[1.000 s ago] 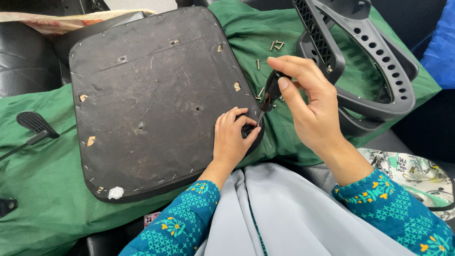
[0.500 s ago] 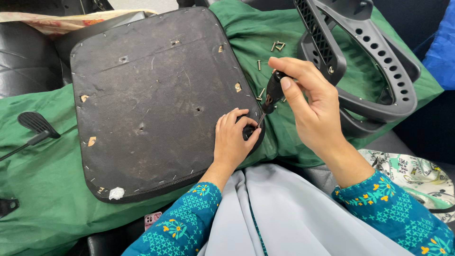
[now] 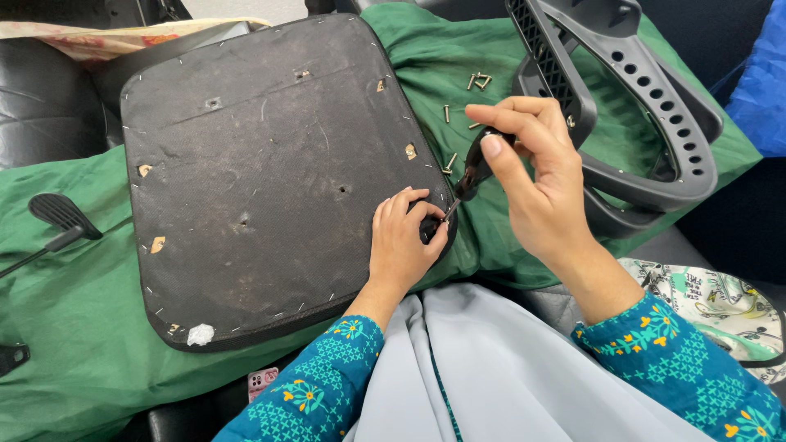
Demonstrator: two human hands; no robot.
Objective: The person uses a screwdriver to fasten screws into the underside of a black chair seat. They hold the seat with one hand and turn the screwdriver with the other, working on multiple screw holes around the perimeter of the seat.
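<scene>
place: informal repair spot | signs: green cloth (image 3: 74, 327) as work surface, loose screws (image 3: 479, 80), dismantled chair armrest frame (image 3: 647, 123)

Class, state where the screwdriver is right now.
The screwdriver is right of centre, gripped in the right hand, tip at the seat base's right edge by the left hand.

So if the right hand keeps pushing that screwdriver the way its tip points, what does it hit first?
Probably the edge of the dark seat panel, right beside the left hand's fingertips. The right hand angles the screwdriver down-left; depth there is unclear.

The left hand (image 3: 401, 237) hides the screwdriver (image 3: 473, 168) tip at the seat base (image 3: 270, 172) edge.
</scene>
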